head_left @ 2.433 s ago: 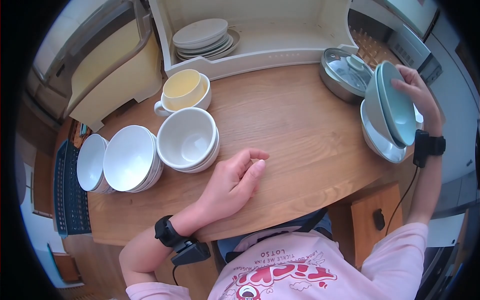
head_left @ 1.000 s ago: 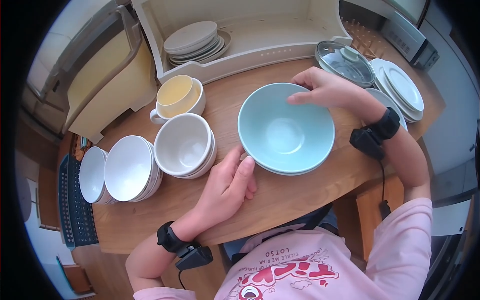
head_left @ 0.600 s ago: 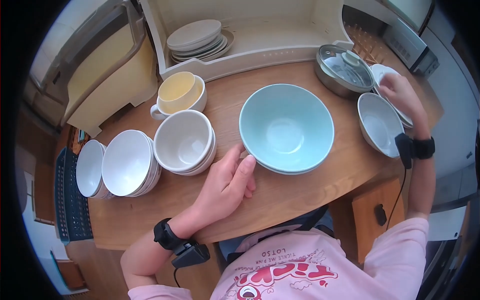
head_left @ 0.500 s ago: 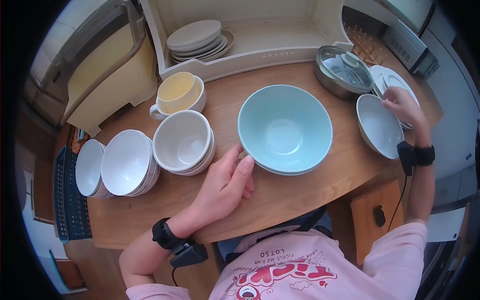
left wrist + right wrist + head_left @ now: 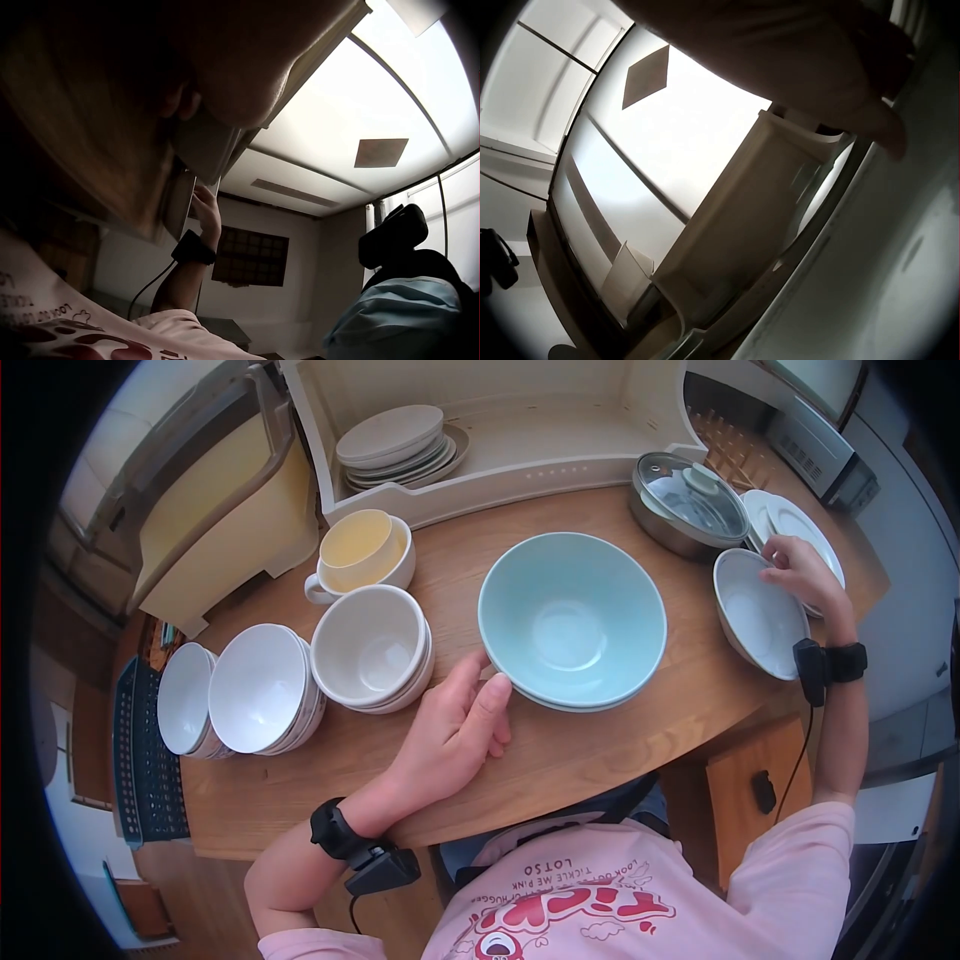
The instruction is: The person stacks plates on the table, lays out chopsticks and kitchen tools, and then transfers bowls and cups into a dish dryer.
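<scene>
On the wooden table [image 5: 600,750]: one glossy blue bowl [image 5: 571,618], round, smooth ceramic, at centre. My left hand [image 5: 455,728] lies flat, fingers relaxed, fingertips touching its near rim. My right hand [image 5: 800,575] pinches the far rim of one white bowl [image 5: 755,615], well right.

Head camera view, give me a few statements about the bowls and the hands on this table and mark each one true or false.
1. The light blue bowl sits upright on the wooden table. True.
2. The left hand lies inside the light blue bowl. False: it rests on the table, fingertips at the bowl's outer rim.
3. The right hand grips the rim of the small white bowl. True.
4. The pot with the glass lid stands uncovered. False: the lid is on it.
5. The yellow-lined cup lies tipped on its side. False: it stands upright.
</scene>
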Demonstrator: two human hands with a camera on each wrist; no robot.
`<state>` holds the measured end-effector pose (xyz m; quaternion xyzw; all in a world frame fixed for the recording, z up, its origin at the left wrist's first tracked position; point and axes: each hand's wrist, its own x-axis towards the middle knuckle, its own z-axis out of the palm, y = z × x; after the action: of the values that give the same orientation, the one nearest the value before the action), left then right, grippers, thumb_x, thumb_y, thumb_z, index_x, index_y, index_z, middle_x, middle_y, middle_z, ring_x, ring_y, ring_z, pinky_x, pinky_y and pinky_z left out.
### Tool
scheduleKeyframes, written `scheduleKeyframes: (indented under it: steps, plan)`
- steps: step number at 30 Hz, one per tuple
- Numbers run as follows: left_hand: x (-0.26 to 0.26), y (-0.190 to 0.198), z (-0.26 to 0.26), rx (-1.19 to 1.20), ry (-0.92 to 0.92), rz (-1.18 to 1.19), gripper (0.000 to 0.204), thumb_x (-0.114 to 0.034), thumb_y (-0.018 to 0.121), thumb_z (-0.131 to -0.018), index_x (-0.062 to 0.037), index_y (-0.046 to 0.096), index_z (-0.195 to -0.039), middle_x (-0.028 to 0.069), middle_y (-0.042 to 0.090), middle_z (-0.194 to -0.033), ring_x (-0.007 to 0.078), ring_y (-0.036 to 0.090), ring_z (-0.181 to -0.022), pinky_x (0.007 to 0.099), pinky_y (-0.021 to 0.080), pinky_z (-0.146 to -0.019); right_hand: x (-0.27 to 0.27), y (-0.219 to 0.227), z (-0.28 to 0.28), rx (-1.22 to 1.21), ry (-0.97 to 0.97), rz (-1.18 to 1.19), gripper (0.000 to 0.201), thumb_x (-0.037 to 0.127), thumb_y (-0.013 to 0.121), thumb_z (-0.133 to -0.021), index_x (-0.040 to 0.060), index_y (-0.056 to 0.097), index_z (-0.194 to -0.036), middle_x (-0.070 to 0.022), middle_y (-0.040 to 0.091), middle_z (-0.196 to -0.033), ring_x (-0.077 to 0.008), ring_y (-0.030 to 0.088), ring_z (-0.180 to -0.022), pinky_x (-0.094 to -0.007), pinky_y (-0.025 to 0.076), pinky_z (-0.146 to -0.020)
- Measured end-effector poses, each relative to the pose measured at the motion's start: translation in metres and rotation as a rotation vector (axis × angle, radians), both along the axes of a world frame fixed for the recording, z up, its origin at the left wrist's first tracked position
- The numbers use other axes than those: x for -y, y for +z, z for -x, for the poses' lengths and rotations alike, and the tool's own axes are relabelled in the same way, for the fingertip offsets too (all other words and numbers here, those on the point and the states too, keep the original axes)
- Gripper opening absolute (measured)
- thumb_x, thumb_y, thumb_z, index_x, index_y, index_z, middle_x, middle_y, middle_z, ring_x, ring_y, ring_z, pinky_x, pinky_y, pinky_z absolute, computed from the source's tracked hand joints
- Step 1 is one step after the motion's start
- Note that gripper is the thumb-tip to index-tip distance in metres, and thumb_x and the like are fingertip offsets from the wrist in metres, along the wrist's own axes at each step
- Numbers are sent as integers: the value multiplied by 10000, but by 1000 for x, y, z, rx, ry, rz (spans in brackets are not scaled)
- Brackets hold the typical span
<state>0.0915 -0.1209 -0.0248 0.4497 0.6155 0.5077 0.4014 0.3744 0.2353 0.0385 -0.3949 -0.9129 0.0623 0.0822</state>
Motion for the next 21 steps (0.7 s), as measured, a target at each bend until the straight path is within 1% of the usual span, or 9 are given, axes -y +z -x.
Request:
scheduleKeyframes:
  steps: [2, 4, 5, 7, 11, 16, 17, 19, 21]
  plan:
    - [0, 0, 0, 2, -1, 6, 498, -322, 421, -1009, 81, 402, -1300, 61, 559, -638, 104, 548, -552, 238, 443, -518, -5, -1, 0, 12, -14, 22, 250, 143, 714, -711, -16, 625, -882, -100, 584, -728, -207, 572, -698, -342, 453, -642]
    - [-1, -1, 0, 14, 3, -6, 492, -314, 423, -1009, 83, 401, -1299, 60, 559, -636, 105, 548, -550, 238, 444, -518, -16, -7, -3, 5, 10, 213, 177, 108, 697, -744, -11, 617, -848, -49, 585, -684, -137, 558, -645, -299, 442, -599]
    - [-1, -1, 0, 16, 3, -6, 492, -314, 423, -1009, 83, 401, -1299, 60, 559, -636, 105, 548, -550, 238, 444, -518, -15, -6, -3, 7, 10, 212, 177, 108, 697, -744, -11, 617, -848, -49, 585, -684, -137, 558, -645, -299, 442, -599]
    - [0, -1, 0, 18, -2, -5, 491, -313, 423, -1009, 83, 401, -1299, 59, 559, -640, 104, 547, -550, 237, 445, -518, -11, -5, 0, -7, 22, 349, 99, 78, 665, -788, 3, 605, -813, -5, 585, -657, -75, 535, -608, -253, 424, -566]
    - [0, 0, 0, 13, -3, -13, 491, -316, 424, -1009, 85, 403, -1293, 58, 559, -646, 101, 547, -551, 235, 445, -518, -3, -6, 3, -55, 40, 463, 77, 75, 641, -813, 17, 591, -809, 6, 585, -663, -54, 529, -610, -227, 415, -561]
    - [0, -1, 0, 35, -9, -3, 499, -328, 424, -1010, 88, 404, -1285, 53, 553, -656, 96, 545, -554, 231, 444, -518, 8, 10, 10, -146, 195, 573, 118, 118, 644, -851, 34, 563, -867, 31, 582, -710, -28, 519, -635, -201, 405, -565]
    - [0, -1, 0, 35, -8, -2, 499, -328, 424, -1010, 88, 404, -1285, 53, 553, -656, 96, 545, -554, 231, 444, -518, 7, 11, 10, -146, 196, 574, 118, 118, 644, -851, 34, 563, -867, 31, 582, -710, -28, 519, -635, -201, 405, -565]
    - [0, -1, 0, 29, -10, -9, 502, -330, 424, -1010, 88, 402, -1288, 49, 545, -654, 94, 544, -554, 230, 443, -518, 1, 15, 11, -267, 305, 656, 147, 156, 652, -870, 44, 556, -874, 54, 566, -721, -9, 503, -638, -189, 396, -567]
    - [0, -1, 0, 31, -10, -12, 502, -330, 424, -1010, 88, 402, -1288, 47, 542, -654, 93, 543, -554, 230, 443, -517, -3, 23, 15, -309, 334, 643, 155, 168, 653, -875, 51, 552, -867, 62, 559, -715, -2, 498, -638, -183, 393, -567]
